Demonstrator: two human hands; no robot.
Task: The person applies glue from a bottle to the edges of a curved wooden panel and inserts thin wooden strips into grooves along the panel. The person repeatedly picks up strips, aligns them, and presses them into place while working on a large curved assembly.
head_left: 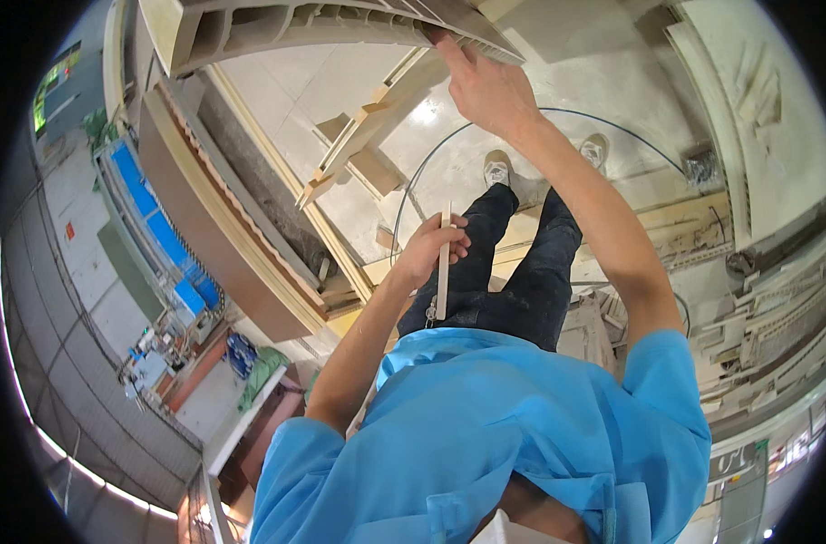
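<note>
At far centre, overhead of the pale floor (pixel 558 82), a large pale ribbed wooden panel with a slatted hollow edge (pixel 277 23) fills the upper frame. Right hand (pixel 485 86) is raised to it, fingers extended and pressed flat against its near right corner, holding nothing else. Left hand (pixel 431 247) sits lower, near centre, fingers curled narrow around a thin pale wooden strip (pixel 444 263) held upright, well apart from the panel.

Judgement on doing the step well: keep the right fingertips steady on the panel corner so the edge does not shift; bring the strip up aligned with the ribs, not across them; stand square, as offcuts lie near both shoes (pixel 498 168).

Below the panel, a stepped light wooden moulding piece (pixel 359 140) leans diagonally, apart from either hand. A long brown-faced board with cream edging (pixel 213 236) runs along the left. A thin dark hose (pixel 413 181) arcs across the floor. Stacked pale timber mouldings (pixel 767 308) lie at right.

Signs and packages: blue rectangular panels on a grey machine (pixel 155 227) at left; a small red tag on the grey wall (pixel 69 230), far left; a blue crate-like item (pixel 241 352) and crumpled green cloth or bag (pixel 266 367) near left. Lettering too small to tell.
</note>
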